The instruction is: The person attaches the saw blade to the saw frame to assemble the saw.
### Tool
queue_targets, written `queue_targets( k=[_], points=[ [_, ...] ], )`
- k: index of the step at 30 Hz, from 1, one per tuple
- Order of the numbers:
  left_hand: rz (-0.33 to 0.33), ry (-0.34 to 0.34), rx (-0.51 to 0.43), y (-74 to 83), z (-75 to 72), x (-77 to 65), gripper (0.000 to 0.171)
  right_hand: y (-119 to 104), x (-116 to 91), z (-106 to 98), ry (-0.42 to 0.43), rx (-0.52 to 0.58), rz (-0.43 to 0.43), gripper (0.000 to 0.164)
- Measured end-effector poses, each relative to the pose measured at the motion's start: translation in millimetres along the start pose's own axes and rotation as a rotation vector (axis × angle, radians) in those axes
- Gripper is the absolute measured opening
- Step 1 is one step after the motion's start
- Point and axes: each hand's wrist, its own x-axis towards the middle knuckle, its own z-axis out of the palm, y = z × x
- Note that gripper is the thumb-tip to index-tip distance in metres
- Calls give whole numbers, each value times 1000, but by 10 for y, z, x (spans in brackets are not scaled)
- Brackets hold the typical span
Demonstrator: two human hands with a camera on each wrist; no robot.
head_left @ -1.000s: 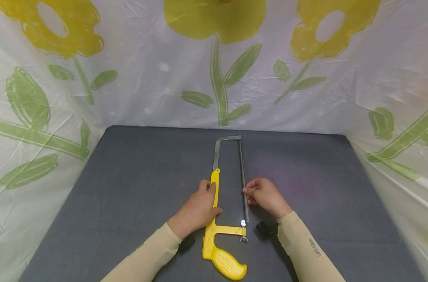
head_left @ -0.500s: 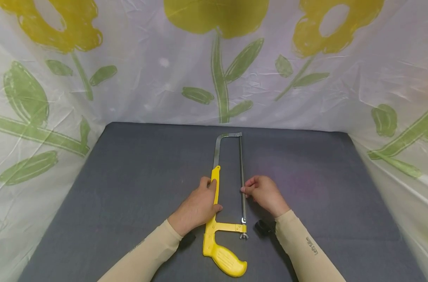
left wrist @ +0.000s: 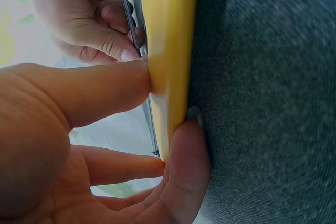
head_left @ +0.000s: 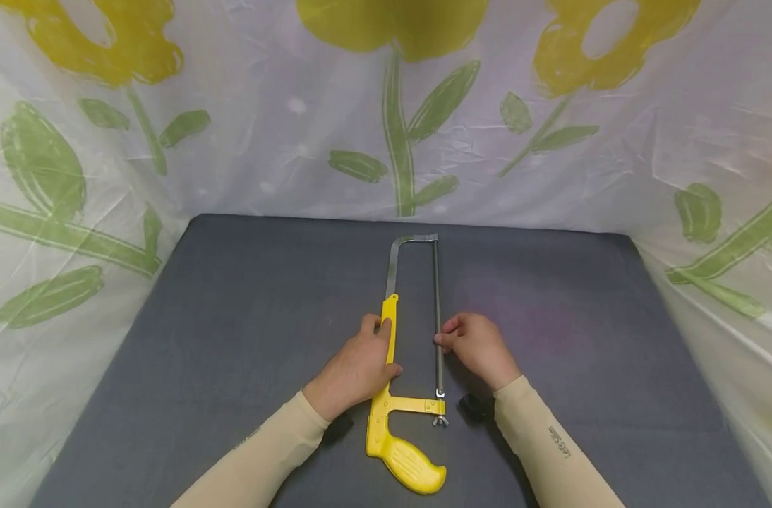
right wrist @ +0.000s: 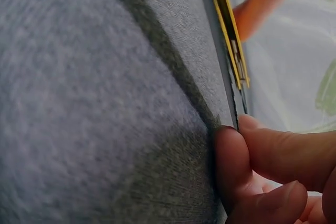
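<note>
A hacksaw with a yellow frame and handle point(head_left: 414, 466) lies on the dark grey table, its grip toward me. My left hand point(head_left: 356, 370) holds the yellow part of the frame point(left wrist: 170, 40), thumb on one side and fingers curled round the other. Along the saw's right side runs the thin metal blade point(head_left: 438, 296), lined up from the far steel arm point(head_left: 414, 238) to the near clip by the wing nut point(head_left: 440, 421). My right hand point(head_left: 478, 346) pinches the blade near its middle between thumb and index finger, as the right wrist view also shows.
The dark grey table point(head_left: 265, 282) spreads round the saw on all sides. White curtains point(head_left: 246, 141) with yellow flowers stand behind it and at both sides. A black wrist camera point(head_left: 475, 408) sits under the right wrist.
The blade's near end has shifted slightly left, from beside the near clip to in line with it. My right hand moved with it; my left hand keeps its hold on the frame.
</note>
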Motion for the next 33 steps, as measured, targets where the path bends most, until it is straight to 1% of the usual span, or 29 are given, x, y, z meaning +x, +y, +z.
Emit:
queue_targets(
  k=[7, 14, 16, 18, 19, 21, 24, 26, 29, 31, 33],
  points=[
    [0, -13, 8, 13, -22, 7, 82, -20, -9, -20, 13, -19, 2, 18],
    [-6, -23, 2, 20, -51, 27, 83, -19, 4, -26, 25, -35, -9, 26],
    [-8, -27, 4, 23, -55, 29, 83, -11, 10, -28, 22, -29, -1, 27],
    [-4, -22, 25, 31, -52, 14, 85, -4, 13, -32, 15, -21, 12, 26],
    [8, -10, 51, 37, -45, -1, 86, 0, 14, -32, 10, -18, 19, 26],
    [48, 38, 117, 65, -27, -48, 90, -3, 9, -33, 2, -16, 36, 26],
    [146, 136, 249, 138, 27, -153, 98, -8, 5, -32, -2, -17, 48, 27],
    [217, 180, 328, 199, 84, -227, 104, -16, 5, -31, -3, -19, 48, 28],
    [293, 182, 406, 287, 180, -314, 113, -32, 3, -30, -6, -29, 42, 29],
    [310, 172, 445, 332, 235, -345, 117, -36, 2, -28, -5, -32, 36, 30],
    [304, 164, 463, 365, 272, -355, 118, -35, 3, -26, -3, -37, 29, 31]
  ],
)
